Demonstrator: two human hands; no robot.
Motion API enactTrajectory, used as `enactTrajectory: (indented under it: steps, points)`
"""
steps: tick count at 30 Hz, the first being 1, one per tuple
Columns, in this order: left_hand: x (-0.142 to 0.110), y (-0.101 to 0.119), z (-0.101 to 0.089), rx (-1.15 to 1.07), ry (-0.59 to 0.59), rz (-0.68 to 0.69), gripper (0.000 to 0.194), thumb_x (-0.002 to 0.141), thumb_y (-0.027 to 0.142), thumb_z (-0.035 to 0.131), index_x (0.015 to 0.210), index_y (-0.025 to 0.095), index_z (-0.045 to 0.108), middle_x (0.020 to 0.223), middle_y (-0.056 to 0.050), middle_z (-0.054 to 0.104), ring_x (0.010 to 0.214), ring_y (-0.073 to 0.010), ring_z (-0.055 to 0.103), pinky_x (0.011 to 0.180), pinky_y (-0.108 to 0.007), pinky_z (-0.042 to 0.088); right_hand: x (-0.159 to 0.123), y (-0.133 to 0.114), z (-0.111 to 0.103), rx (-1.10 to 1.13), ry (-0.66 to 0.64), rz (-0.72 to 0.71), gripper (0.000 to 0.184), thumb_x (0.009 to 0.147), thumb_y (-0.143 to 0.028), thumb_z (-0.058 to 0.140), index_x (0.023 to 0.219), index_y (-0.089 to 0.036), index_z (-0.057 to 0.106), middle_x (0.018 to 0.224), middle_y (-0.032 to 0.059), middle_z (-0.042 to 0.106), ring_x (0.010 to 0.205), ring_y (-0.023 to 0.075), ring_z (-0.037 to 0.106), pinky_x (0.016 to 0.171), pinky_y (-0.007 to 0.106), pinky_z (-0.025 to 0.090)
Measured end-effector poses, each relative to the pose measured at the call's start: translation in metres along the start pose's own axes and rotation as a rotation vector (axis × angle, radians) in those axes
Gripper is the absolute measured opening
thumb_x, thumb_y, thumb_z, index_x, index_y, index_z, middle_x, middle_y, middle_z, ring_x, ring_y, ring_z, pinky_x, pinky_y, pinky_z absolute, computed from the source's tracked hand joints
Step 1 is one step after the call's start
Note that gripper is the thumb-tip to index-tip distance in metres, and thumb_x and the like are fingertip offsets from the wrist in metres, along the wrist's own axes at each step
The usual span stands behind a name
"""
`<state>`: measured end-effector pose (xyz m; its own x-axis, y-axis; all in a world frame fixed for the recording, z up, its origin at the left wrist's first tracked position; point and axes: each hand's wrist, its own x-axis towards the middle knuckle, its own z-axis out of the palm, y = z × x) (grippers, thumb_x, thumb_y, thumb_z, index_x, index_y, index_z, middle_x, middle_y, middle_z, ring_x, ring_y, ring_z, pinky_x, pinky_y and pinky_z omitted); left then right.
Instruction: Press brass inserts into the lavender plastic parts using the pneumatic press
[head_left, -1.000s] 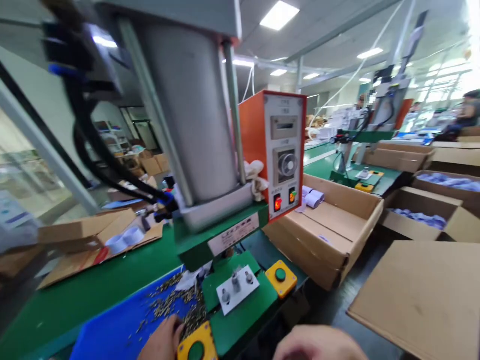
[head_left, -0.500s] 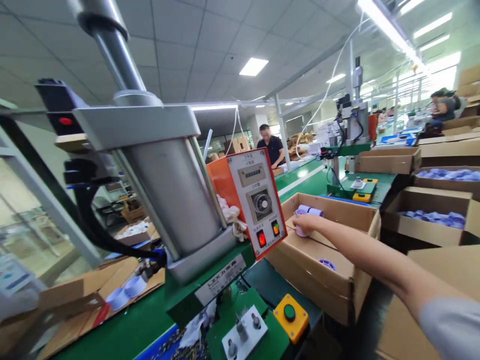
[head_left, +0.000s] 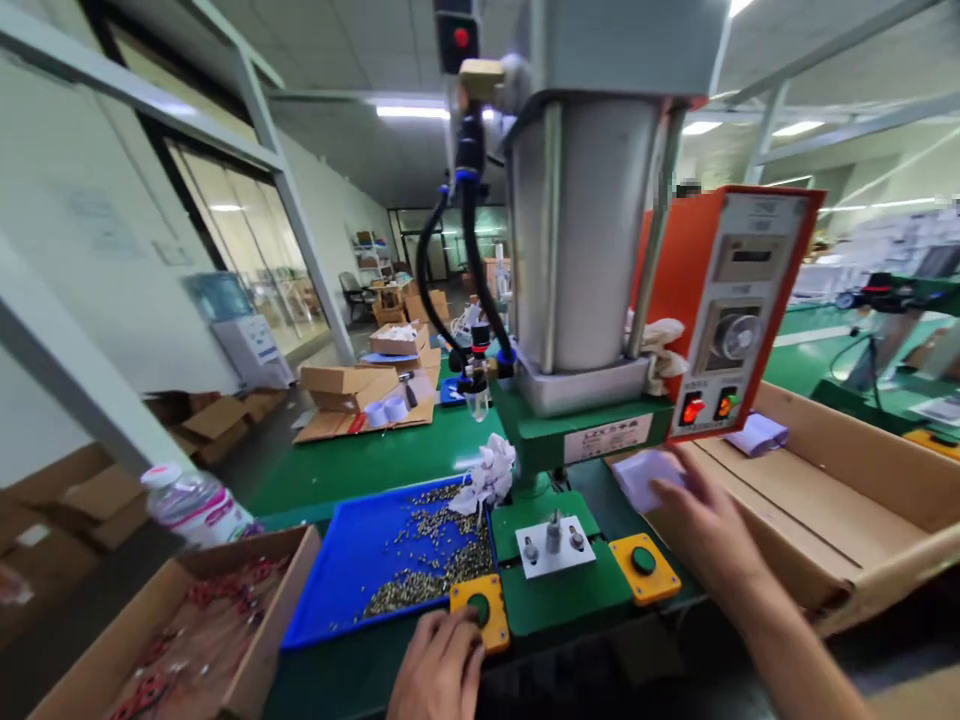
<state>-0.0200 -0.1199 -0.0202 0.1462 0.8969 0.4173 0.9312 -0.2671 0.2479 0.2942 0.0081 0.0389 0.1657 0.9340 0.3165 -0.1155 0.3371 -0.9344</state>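
My right hand (head_left: 701,510) grips a pale purple plastic ring (head_left: 646,478), blurred by motion, beside the front corner of an open cardboard box (head_left: 757,530). Another purple ring (head_left: 757,434) lies inside that box. My left hand (head_left: 442,665) is open, its fingers loosely bent at the near edge of the left yellow button box (head_left: 491,625). Between the hands, under the press (head_left: 581,240), a white metal plate (head_left: 553,548) with upright pins sits on the green base. A second yellow button box (head_left: 643,568) stands right of it.
A blue tray (head_left: 352,540) holds many small metal pieces, with crumpled white paper (head_left: 491,475) at its corner. Left of it is a cardboard box (head_left: 289,600) of red parts, with a plastic bottle (head_left: 199,505) behind. An orange control box (head_left: 739,310) juts out above the right-hand cardboard box.
My right hand has come out of the cardboard box with a purple ring and moved towards the press. My view has swung left and down, and my left hand has come into sight.
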Motion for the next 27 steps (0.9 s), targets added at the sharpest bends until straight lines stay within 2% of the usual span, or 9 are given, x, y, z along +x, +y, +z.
enactTrajectory:
  steps: [3,6,9,15,18,21,25,27]
  points:
    - [0.004,0.017,-0.004,-0.013,-0.065,-0.117,0.019,0.090,0.020,0.046,0.088,0.024,0.065,0.106,-0.003,0.070,0.099,-0.0209,0.061,0.086,-0.037,0.055,-0.020,0.035,0.054,0.038,-0.113,0.068,0.058,0.071,-0.046,0.071,0.118,-0.018,0.052,0.099,0.0094,0.071,0.084,0.0226,0.068,0.070,0.032,0.057]
    - [0.004,0.025,-0.002,-0.009,-0.109,-0.182,0.020,0.088,0.017,0.046,0.090,0.023,0.066,0.109,-0.004,0.069,0.102,-0.0240,0.060,0.087,-0.043,0.054,-0.022,0.047,0.078,0.061,-0.159,0.071,0.054,0.072,-0.045,0.071,0.116,-0.018,0.055,0.104,0.0105,0.070,0.090,0.0231,0.068,0.074,0.031,0.056]
    - [0.003,0.027,0.002,-0.006,-0.118,-0.215,0.022,0.088,0.015,0.045,0.089,0.022,0.066,0.113,-0.005,0.068,0.104,-0.0255,0.059,0.088,-0.045,0.053,-0.017,0.045,0.079,-0.060,-0.198,-0.026,0.046,0.074,-0.042,0.070,0.112,-0.017,0.059,0.106,0.0100,0.070,0.096,0.0240,0.066,0.081,0.032,0.054]
    - [0.003,0.027,0.005,-0.035,-0.067,-0.223,0.021,0.087,0.014,0.046,0.086,0.023,0.065,0.109,-0.005,0.068,0.101,-0.0242,0.060,0.085,-0.042,0.053,-0.011,0.032,0.075,-0.530,-0.425,-0.252,0.027,0.076,-0.035,0.065,0.097,-0.018,0.063,0.095,0.0066,0.069,0.080,0.0196,0.063,0.076,0.032,0.052]
    - [0.003,0.028,0.006,-0.070,-0.052,-0.230,0.022,0.088,0.014,0.044,0.086,0.022,0.064,0.107,-0.006,0.068,0.100,-0.0237,0.059,0.084,-0.041,0.053,-0.013,0.033,0.078,-0.630,-0.391,-0.297,0.025,0.075,-0.035,0.066,0.093,-0.019,0.059,0.092,0.0065,0.068,0.075,0.0183,0.061,0.075,0.033,0.051]
    - [0.002,0.027,0.006,-0.108,-0.062,-0.238,0.022,0.089,0.016,0.042,0.085,0.022,0.063,0.107,-0.007,0.068,0.100,-0.0239,0.059,0.084,-0.042,0.052,-0.017,0.036,0.082,-0.603,-0.335,-0.285,0.027,0.076,-0.036,0.065,0.095,-0.019,0.056,0.095,0.0073,0.067,0.081,0.0196,0.062,0.079,0.034,0.051]
    - [0.001,0.027,0.005,-0.135,-0.070,-0.253,0.022,0.089,0.017,0.043,0.086,0.023,0.064,0.109,-0.006,0.068,0.102,-0.0238,0.059,0.086,-0.044,0.052,-0.022,0.037,0.084,-0.359,-0.312,-0.151,0.033,0.080,-0.038,0.064,0.105,-0.020,0.053,0.091,0.0058,0.069,0.078,0.0182,0.064,0.070,0.028,0.053]
    - [0.001,0.027,0.004,-0.145,-0.060,-0.247,0.021,0.089,0.017,0.044,0.086,0.023,0.065,0.109,-0.006,0.068,0.101,-0.0231,0.059,0.086,-0.042,0.053,-0.025,0.038,0.083,-0.258,-0.293,-0.111,0.037,0.079,-0.038,0.066,0.109,-0.020,0.051,0.096,0.0072,0.069,0.082,0.0193,0.066,0.071,0.028,0.054]
